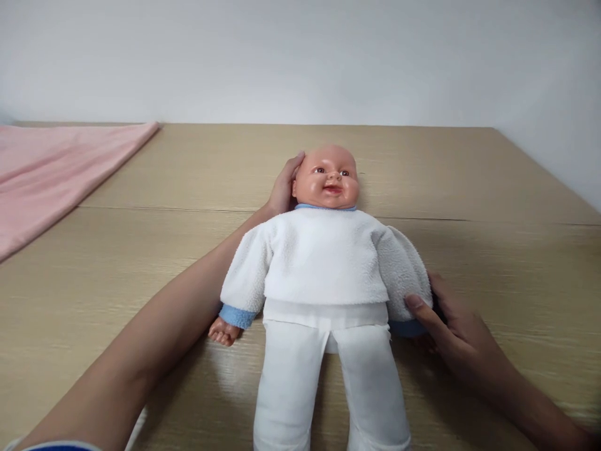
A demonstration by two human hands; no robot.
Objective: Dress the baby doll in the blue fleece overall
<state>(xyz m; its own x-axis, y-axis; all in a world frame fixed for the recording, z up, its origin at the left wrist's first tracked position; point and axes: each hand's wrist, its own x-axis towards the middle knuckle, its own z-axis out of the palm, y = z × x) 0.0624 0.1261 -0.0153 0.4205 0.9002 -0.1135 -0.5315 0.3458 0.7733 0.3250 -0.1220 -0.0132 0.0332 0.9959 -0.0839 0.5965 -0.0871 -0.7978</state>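
Note:
A baby doll (327,257) lies face up on the wooden table, its head toward the far side. It wears a white fleece top with blue cuffs and collar, and white trousers. My left hand (284,185) cups the left side and back of the doll's head, its fingers partly hidden behind it. With the thumb on top and the fingers mostly out of sight beneath, my right hand (446,319) grips the doll's sleeve (404,272) on the right, near the cuff. The doll's other arm rests beside my left forearm, its small hand showing. The feet are outside the picture.
A pink cloth (61,169) lies spread over the table's far left corner. A seam runs across the wooden tabletop (516,269) behind the doll's shoulders. The pale wall (300,62) stands along the far and right edges.

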